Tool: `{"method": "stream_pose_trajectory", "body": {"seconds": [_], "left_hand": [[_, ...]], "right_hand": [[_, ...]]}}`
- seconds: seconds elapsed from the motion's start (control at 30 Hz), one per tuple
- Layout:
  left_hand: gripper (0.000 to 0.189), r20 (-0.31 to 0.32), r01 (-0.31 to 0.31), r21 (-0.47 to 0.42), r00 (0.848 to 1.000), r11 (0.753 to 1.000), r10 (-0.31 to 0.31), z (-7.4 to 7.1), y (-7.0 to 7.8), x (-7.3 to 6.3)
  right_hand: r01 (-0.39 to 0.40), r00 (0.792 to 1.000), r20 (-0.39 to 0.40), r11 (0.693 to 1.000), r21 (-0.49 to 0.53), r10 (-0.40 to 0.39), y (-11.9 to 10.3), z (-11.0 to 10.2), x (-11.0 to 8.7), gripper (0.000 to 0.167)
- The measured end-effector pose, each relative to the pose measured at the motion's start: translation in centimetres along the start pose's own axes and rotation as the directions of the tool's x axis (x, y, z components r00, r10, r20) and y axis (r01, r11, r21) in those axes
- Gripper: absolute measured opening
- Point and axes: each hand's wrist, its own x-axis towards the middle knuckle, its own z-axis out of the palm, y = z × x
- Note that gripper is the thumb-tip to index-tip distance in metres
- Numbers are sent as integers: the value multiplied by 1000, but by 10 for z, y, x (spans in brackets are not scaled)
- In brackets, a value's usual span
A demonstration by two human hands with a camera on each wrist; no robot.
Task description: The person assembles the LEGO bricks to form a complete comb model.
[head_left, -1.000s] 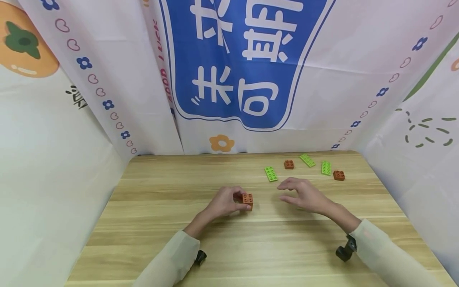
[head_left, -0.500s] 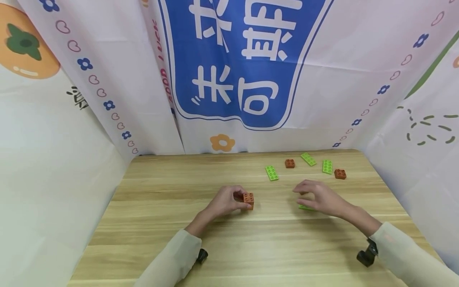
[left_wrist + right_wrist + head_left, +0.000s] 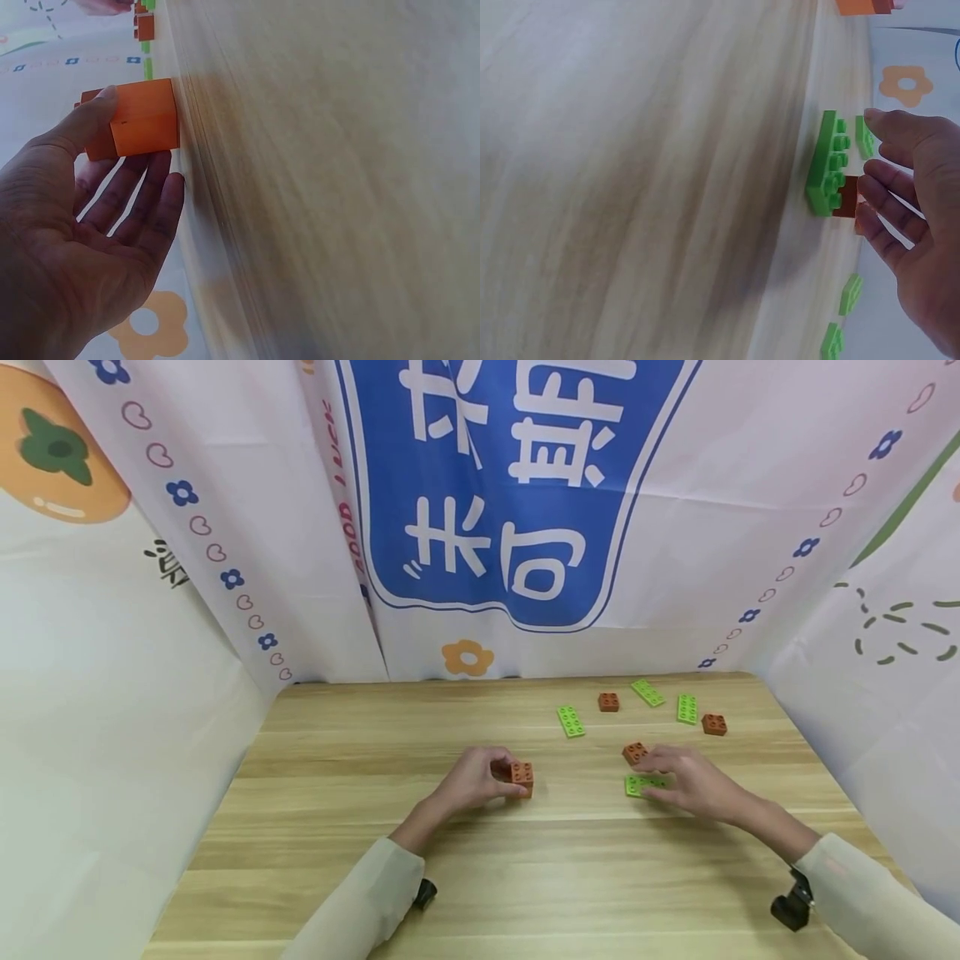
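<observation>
My left hand pinches a small stack of orange-brown toy building bricks between thumb and fingers, studs upward in the head view, at the table's middle. The lower block looks brighter orange in the left wrist view. My right hand has its fingers apart and holds nothing. It hovers at the right end of a flat green brick, covering part of it. Just behind that, by the fingertips, lies a brown four-stud brick. Whether the fingers touch either brick I cannot tell.
Towards the back right of the wooden table lie more green bricks and two brown bricks. A printed white cloth hangs behind the table and along both sides.
My right hand has moved right, away from the left hand, uncovering the brown brick and part of the green one. The left hand keeps its hold on the stack, almost still.
</observation>
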Motion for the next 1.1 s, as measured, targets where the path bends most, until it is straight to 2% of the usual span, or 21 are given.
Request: {"method": "stream_pose_trajectory", "body": {"seconds": [0.43, 0.77, 1.1], "left_hand": [[27, -10, 1, 12, 1000, 1000, -1, -2, 4, -1], [28, -5, 4, 1, 1000, 1000, -4, -1, 2, -2], [29, -12, 15, 16, 1000, 1000, -14, 1, 1, -2]], "right_hand": [[-14, 1000, -15, 1000, -21, 14, 11, 9, -7, 40], [-75, 997, 36, 997, 2, 74, 12, 12, -11, 39], [-81, 995, 57, 997, 4, 81, 14, 16, -10, 37]]}}
